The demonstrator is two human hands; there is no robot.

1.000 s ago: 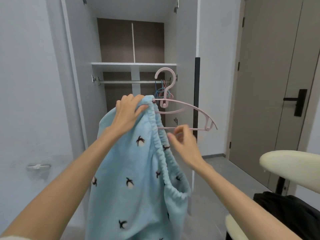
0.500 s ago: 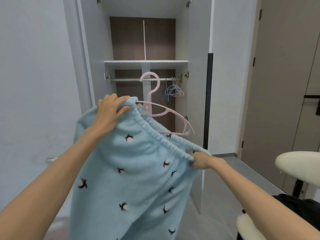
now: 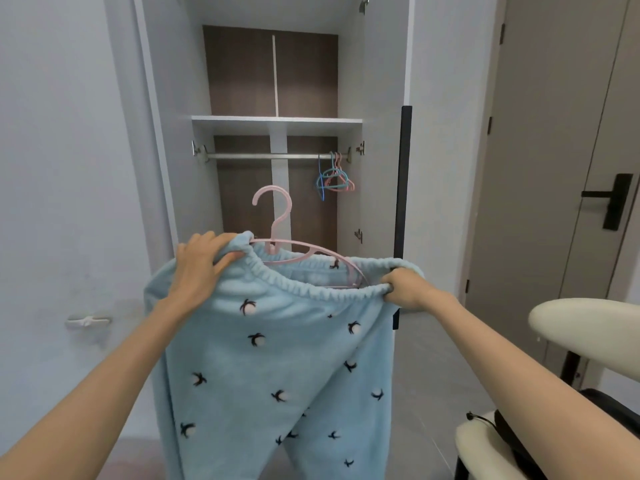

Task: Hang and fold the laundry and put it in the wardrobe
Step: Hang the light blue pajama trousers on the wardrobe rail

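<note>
Since half a second ago the waistband is stretched wider and flatter, right hand (image 3: pixel 403 289) moved further right, pink hanger (image 3: pixel 277 233) lower against the wardrobe (image 3: pixel 277 121). Left hand (image 3: pixel 201 263) clamped on waistband's left end over the hanger tip; right hand fisted on the right end. Light blue fleece pajama pants (image 3: pixel 277 358) with small dark-and-white motifs hang in front of the open wardrobe, below the rail (image 3: pixel 270 156). Hanger's right arm hidden inside waistband; pant legs cut off at bottom edge
</note>
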